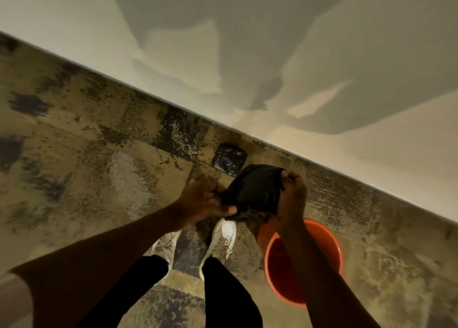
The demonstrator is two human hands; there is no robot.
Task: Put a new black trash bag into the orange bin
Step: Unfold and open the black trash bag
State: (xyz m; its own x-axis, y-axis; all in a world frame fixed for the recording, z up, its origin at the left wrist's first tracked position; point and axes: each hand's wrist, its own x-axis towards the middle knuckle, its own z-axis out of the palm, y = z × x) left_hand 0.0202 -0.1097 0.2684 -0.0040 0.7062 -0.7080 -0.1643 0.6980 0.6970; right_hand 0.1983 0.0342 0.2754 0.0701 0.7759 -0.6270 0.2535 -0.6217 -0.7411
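Evidently left hand (203,199) and right hand (292,196) both pinch the crumpled thin black plastic trash bag (255,191), likely spreading it above the round orange plastic bin (329,243).

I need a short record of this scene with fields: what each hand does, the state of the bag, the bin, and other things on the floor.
left hand: grips the left edge of the black trash bag
right hand: grips its right edge
bag state: still bunched, held above the floor, not in the bin
orange bin: upright on the floor, no liner visible
other: dark packet near the wall
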